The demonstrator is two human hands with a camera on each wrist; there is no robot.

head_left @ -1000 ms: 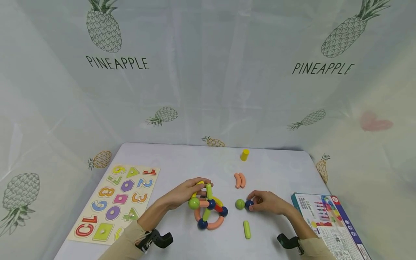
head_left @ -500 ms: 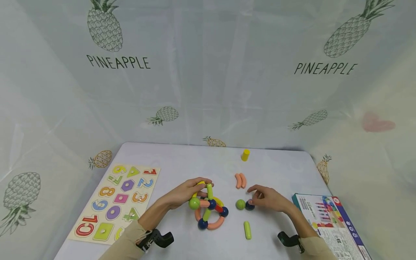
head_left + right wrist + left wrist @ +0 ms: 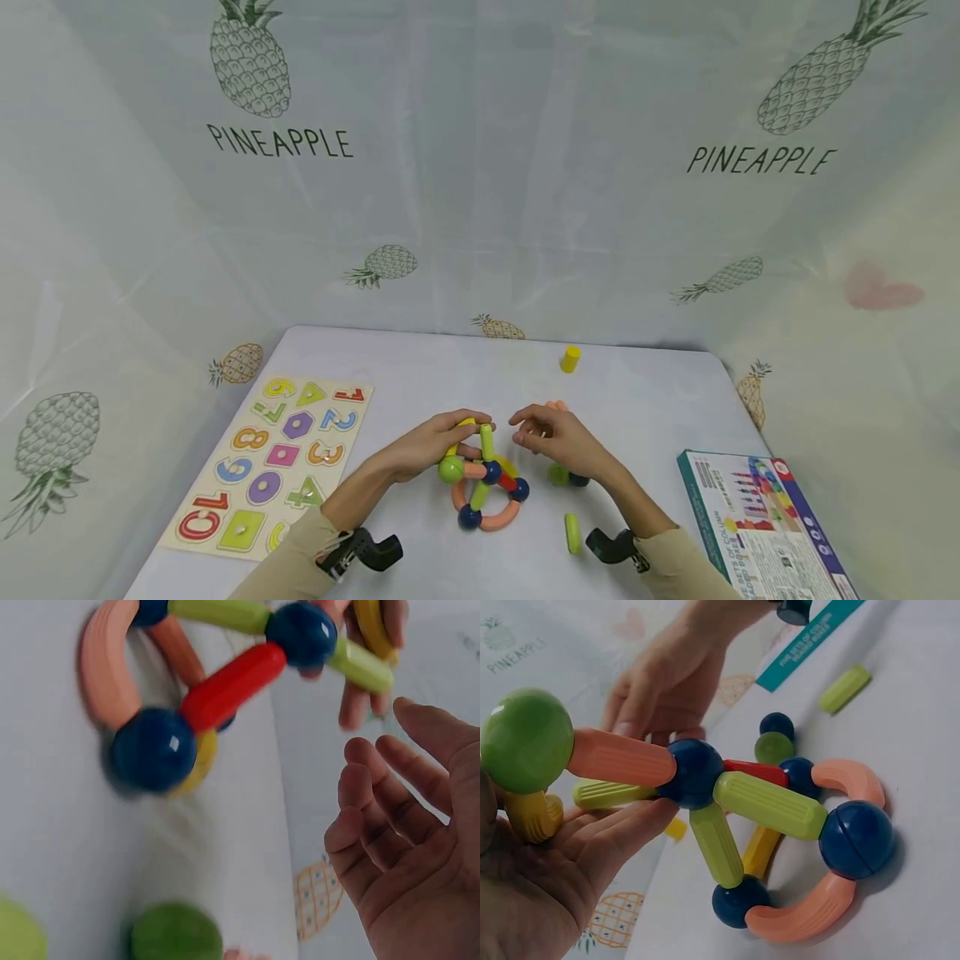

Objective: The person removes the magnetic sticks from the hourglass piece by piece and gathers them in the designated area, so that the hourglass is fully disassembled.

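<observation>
A ball-and-stick structure point(image 3: 495, 522) has a ring of blue balls and salmon, yellow, red and light green sticks touching the table. My left hand point(image 3: 423, 447) grips its upper left part by a curved yellow stick point(image 3: 531, 816), beside the green ball point(image 3: 526, 741). Just right of the upright light green stick point(image 3: 487, 442), my right hand point(image 3: 564, 438) hovers with loosely bent fingers and nothing in them. In the right wrist view, the right hand point(image 3: 420, 840) is close to the free end of a light green stick point(image 3: 362, 665) without visible contact.
A loose green ball point(image 3: 557, 474) and a blue ball point(image 3: 578, 480) lie under the right forearm. Nearby are a light green stick point(image 3: 572, 533), salmon pieces partly hidden by the right hand, and a yellow piece point(image 3: 571, 359). The number board point(image 3: 281, 433) lies left, a box point(image 3: 772, 517) right.
My right hand has left the loose blue ball, which stays on the table, and moved left and up towards the structure. The left hand keeps its hold with little movement.
</observation>
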